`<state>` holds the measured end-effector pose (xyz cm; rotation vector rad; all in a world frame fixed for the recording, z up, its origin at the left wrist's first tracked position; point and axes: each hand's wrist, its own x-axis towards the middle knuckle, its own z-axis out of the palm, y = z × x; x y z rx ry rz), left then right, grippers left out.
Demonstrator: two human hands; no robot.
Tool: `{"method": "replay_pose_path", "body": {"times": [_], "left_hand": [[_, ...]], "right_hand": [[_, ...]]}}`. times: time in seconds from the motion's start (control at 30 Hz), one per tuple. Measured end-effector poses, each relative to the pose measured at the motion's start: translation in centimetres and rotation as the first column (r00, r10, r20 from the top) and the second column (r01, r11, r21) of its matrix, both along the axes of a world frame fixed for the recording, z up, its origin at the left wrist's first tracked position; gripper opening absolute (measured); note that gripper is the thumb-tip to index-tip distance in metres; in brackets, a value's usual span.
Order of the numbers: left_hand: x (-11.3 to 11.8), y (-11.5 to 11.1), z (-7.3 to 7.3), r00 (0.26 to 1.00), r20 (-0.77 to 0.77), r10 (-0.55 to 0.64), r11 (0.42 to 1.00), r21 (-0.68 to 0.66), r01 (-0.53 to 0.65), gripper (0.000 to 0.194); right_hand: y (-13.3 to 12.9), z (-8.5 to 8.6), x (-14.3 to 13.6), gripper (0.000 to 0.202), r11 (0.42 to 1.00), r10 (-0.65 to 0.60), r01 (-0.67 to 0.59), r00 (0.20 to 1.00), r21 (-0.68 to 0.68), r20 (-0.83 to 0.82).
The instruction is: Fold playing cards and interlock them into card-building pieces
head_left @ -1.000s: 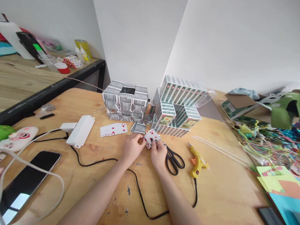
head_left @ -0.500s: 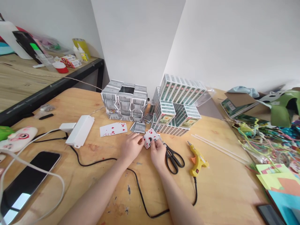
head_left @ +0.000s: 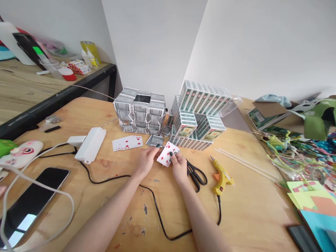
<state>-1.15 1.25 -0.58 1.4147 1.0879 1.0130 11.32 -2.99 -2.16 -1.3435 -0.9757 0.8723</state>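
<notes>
Well, our right hand [head_left: 179,165] pinched the white paper card with red diamonds [head_left: 164,153], left of the black-handled scissors [head_left: 191,168]. We couldn't tell if our left hand [head_left: 146,160] gripped anything. Pinching softly seemed best, to stop bends.

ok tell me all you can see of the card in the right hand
The card looks like stiff white paper, printed with red diamonds and a red 5. It slants, face toward the camera. The right hand holds its right side, covering part of the face. The left hand is near its left edge; contact is unclear.
</notes>
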Motion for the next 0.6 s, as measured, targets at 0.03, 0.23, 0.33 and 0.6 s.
{"method": "replay_pose_path", "body": {"times": [0.03,0.23,0.33,0.6], "left_hand": [[-0.08,0.23,0.04,0.997,0.061,-0.050,0.996,-0.069,0.054,0.031],[-0.83,0.87,0.49,0.959,0.148,-0.242,0.952,-0.155,0.264,0.025],[-0.90,0.85,0.67,0.954,0.101,-0.283,0.946,-0.131,0.295,0.022],[-0.73,0.80,0.69,0.947,-0.097,-0.306,0.952,-0.028,0.305,0.022]], "right_hand": [[-0.06,0.15,-0.11,0.028,0.999,0.037,-0.037,0.999,-0.010,-0.034],[-0.38,1.03,-0.44,0.029,0.983,0.157,-0.171,0.975,-0.075,-0.157],[-0.35,0.95,-0.32,0.029,0.974,0.183,-0.205,0.962,-0.094,-0.201],[-0.41,1.05,-0.21,0.030,0.969,0.170,-0.202,0.962,-0.142,-0.212]]}}
